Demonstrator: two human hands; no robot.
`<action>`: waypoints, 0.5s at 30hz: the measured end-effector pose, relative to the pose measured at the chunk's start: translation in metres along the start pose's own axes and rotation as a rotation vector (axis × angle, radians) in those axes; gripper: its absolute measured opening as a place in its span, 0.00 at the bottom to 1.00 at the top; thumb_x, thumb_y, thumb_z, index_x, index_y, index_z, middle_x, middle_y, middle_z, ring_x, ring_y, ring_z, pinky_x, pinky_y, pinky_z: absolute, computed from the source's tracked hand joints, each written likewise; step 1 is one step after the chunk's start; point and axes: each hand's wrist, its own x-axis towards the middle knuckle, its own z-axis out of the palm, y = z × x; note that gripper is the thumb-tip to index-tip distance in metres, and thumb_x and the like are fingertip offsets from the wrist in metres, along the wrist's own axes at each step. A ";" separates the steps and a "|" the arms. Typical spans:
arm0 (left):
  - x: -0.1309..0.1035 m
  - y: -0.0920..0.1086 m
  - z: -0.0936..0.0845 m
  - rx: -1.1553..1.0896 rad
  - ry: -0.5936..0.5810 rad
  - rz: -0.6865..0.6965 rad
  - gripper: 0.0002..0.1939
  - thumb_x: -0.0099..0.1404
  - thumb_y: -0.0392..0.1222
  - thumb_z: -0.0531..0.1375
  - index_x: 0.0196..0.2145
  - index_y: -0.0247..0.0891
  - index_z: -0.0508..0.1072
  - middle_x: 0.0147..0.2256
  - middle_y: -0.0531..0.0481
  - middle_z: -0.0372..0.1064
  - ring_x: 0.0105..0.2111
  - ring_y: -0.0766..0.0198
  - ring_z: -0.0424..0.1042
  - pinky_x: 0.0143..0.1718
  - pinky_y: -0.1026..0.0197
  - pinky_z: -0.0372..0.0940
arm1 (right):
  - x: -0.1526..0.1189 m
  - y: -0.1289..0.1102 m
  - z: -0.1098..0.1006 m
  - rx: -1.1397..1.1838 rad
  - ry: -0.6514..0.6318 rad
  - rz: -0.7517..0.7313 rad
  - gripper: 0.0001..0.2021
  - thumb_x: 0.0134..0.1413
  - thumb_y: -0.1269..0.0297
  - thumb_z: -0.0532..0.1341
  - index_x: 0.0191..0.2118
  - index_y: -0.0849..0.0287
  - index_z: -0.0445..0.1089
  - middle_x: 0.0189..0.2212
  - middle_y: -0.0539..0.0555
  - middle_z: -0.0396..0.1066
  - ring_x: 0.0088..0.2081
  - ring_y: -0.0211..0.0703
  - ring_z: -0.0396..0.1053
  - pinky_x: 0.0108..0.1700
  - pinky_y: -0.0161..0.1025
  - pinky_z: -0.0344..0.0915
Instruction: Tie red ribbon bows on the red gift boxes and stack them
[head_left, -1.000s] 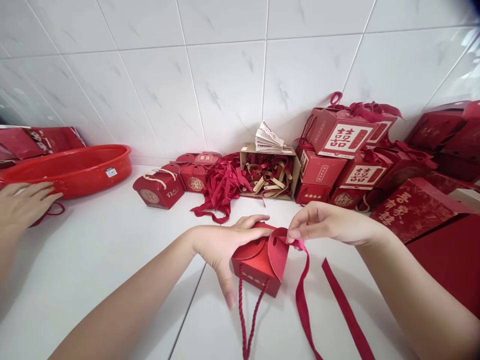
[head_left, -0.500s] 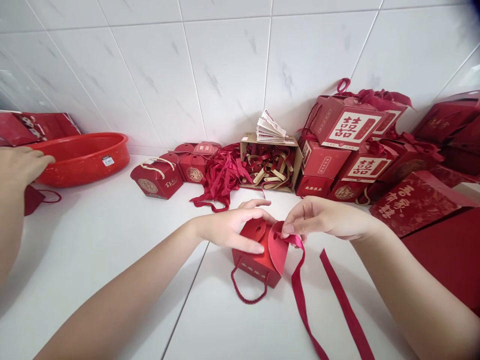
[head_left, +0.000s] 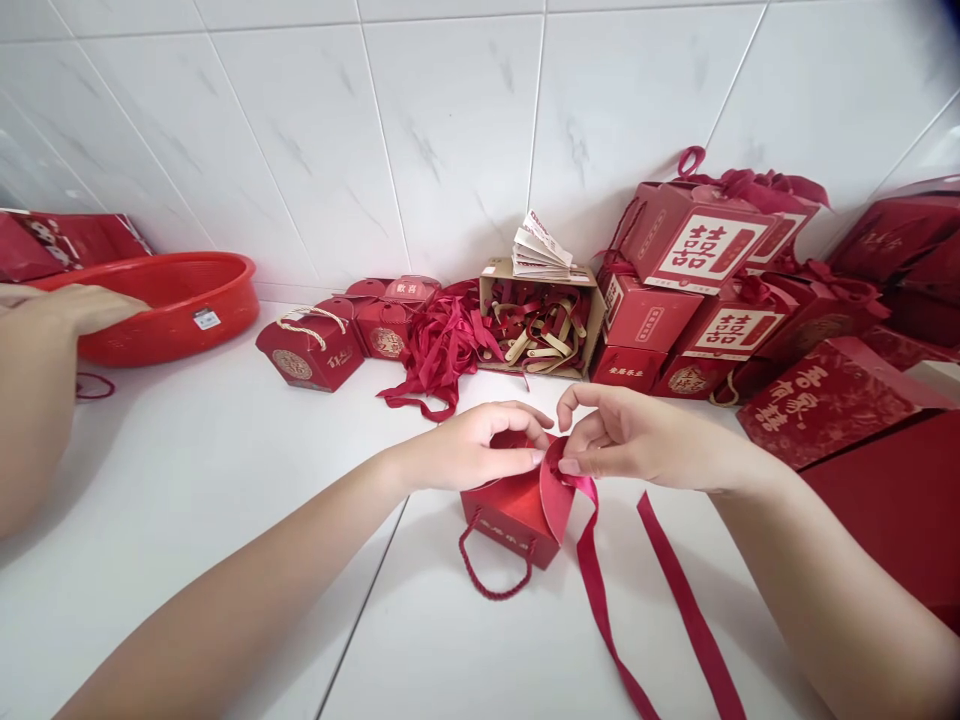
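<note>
A small red gift box with a twisted cord handle stands on the white table before me. My left hand curls over its top, thumb and fingers closing on the flaps near the holes. At the box's right flap, my right hand pinches a dark red ribbon between thumb and finger. That ribbon hangs from the flap and trails down toward me. A second strip of ribbon lies to the right. The ribbon's end inside the flaps is hidden.
Along the wall stand small red boxes, a heap of ribbons and a cardboard box of straps. Red boxes are stacked at the right. Another person's hand is over a red basin at the left.
My left hand has drawn its thumb up from the box front to the flaps' top. My right fingers have shifted slightly at the ribbon. The other person's hand has moved right over the basin.
</note>
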 end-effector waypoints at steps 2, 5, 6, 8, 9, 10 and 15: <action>0.000 -0.001 0.000 -0.005 -0.008 -0.003 0.07 0.64 0.39 0.56 0.38 0.38 0.72 0.52 0.49 0.66 0.51 0.61 0.66 0.51 0.61 0.60 | -0.001 -0.001 0.000 0.014 -0.023 -0.005 0.12 0.54 0.66 0.63 0.39 0.58 0.57 0.25 0.46 0.66 0.25 0.31 0.56 0.27 0.30 0.48; -0.001 -0.003 0.000 -0.010 -0.014 0.007 0.07 0.64 0.40 0.56 0.38 0.38 0.72 0.51 0.49 0.66 0.51 0.61 0.66 0.52 0.61 0.60 | -0.001 -0.003 -0.001 0.055 -0.061 -0.044 0.08 0.56 0.68 0.60 0.38 0.58 0.58 0.26 0.46 0.65 0.26 0.31 0.54 0.27 0.30 0.48; 0.000 -0.003 0.000 -0.013 -0.015 0.009 0.08 0.65 0.40 0.56 0.39 0.38 0.72 0.51 0.49 0.66 0.51 0.61 0.66 0.52 0.61 0.60 | 0.000 -0.003 -0.001 0.061 -0.064 -0.060 0.07 0.57 0.69 0.59 0.38 0.58 0.58 0.26 0.46 0.64 0.25 0.30 0.53 0.26 0.30 0.47; 0.000 -0.003 0.001 -0.016 -0.013 0.010 0.08 0.65 0.40 0.55 0.39 0.38 0.72 0.51 0.48 0.66 0.51 0.61 0.66 0.52 0.60 0.60 | 0.001 -0.004 0.000 0.054 -0.059 -0.077 0.06 0.57 0.69 0.58 0.38 0.58 0.59 0.25 0.46 0.63 0.24 0.30 0.51 0.25 0.30 0.45; 0.001 -0.003 0.002 -0.014 -0.009 0.009 0.08 0.65 0.40 0.55 0.38 0.38 0.72 0.50 0.48 0.66 0.50 0.61 0.67 0.52 0.60 0.60 | 0.001 -0.004 0.000 0.045 -0.052 -0.078 0.06 0.57 0.69 0.58 0.37 0.59 0.58 0.25 0.46 0.63 0.24 0.30 0.50 0.25 0.31 0.45; 0.001 -0.003 0.002 -0.011 -0.003 0.008 0.07 0.65 0.39 0.55 0.37 0.38 0.72 0.50 0.48 0.66 0.50 0.60 0.67 0.53 0.59 0.60 | 0.001 -0.004 0.001 0.035 -0.044 -0.073 0.06 0.57 0.69 0.58 0.37 0.59 0.58 0.25 0.46 0.63 0.24 0.30 0.50 0.25 0.31 0.45; 0.000 -0.004 0.004 -0.006 0.069 0.004 0.06 0.63 0.40 0.56 0.34 0.38 0.73 0.56 0.47 0.61 0.57 0.56 0.61 0.57 0.55 0.55 | -0.005 -0.003 0.000 -0.148 0.051 -0.030 0.09 0.56 0.62 0.61 0.36 0.59 0.61 0.27 0.48 0.65 0.26 0.32 0.57 0.26 0.31 0.52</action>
